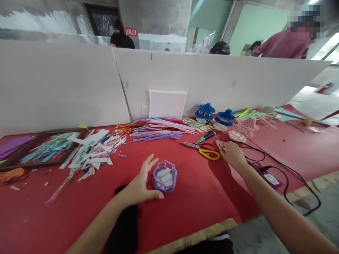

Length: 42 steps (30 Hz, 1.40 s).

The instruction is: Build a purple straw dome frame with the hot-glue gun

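Observation:
A small eight-sided purple frame (173, 180), built of thin strips around a pale base, stands on the red tabletop. Beside it, my left hand (141, 185) is open, thumb and fingers spread at its left side. My right hand (233, 154) is farther out to the right, fingers curled together over a small pinkish thing that I cannot make out. Just left of those fingers lie yellow-and-red-handled scissors (209, 153). A black-and-green-handled cutter (206, 137) rests behind the scissors.
Purple strips (156, 135) lie in a pile before a white board (206, 81). Blue-roofed models (204, 112) stand behind my right hand. Paper scraps (96, 150) and a brown frame (76, 150) are left. A black cable (288, 169) runs from a purple box (270, 178). A black phone-like slab (127, 229) lies near my left forearm.

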Motion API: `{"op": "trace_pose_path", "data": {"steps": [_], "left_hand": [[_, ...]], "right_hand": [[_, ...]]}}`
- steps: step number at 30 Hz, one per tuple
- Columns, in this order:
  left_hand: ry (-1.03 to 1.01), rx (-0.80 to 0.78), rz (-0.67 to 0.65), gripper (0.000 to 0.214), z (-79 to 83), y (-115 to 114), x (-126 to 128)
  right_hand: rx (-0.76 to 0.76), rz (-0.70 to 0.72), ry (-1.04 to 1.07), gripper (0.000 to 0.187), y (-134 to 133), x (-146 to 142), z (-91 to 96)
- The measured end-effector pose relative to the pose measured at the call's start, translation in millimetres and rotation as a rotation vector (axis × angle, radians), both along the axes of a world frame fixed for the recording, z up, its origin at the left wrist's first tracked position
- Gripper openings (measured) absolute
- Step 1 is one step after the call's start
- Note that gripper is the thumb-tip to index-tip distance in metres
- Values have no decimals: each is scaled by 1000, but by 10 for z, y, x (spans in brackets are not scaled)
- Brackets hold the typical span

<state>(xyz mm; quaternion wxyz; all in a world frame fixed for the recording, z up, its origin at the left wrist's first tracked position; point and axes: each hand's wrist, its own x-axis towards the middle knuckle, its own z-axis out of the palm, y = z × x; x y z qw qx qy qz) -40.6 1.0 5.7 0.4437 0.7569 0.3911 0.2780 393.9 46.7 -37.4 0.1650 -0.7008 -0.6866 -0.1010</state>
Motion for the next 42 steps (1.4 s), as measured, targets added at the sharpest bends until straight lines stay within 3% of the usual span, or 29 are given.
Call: {"op": "trace_pose_path", "data": {"steps": [5, 8, 13, 18, 21, 25, 29, 32, 34, 37, 42], "left_hand": [[-84, -38, 48, 114, -141, -35, 115], [-122, -36, 103, 99, -209, -48, 175], [-99, -32, 189, 88, -232, -96, 202], [-31, -37, 242, 97, -283, -107, 177], [49, -3, 269, 106, -323, -94, 170], [134, 34, 252, 113, -281, -89, 167], [175, 55, 192, 119, -208, -91, 135], [156, 99, 172, 128, -209, -89, 98], [153, 112, 178, 128, -220, -87, 76], [166, 104, 196, 122, -221, -85, 59], [145, 90, 197, 111, -230, -83, 71]], "right_hand": [[-108, 202, 34, 28, 98, -181, -30], [-131, 219, 59, 39, 137, -262, -83], [-150, 287, 129, 43, 48, -334, -118], [-186, 412, 184, 43, 31, -530, 96], [-204, 453, 193, 30, 261, -729, 369], [-220, 486, 164, 23, 798, -1101, 620], [-262, 524, 101, 17, 1270, -1440, 552], [-290, 559, 85, 28, 1416, -1565, 421], [-287, 576, 98, 31, 1430, -1588, 363], [-227, 575, 154, 20, 1391, -1563, 356], [-60, 535, 338, 14, 1180, -1513, 523]]}}
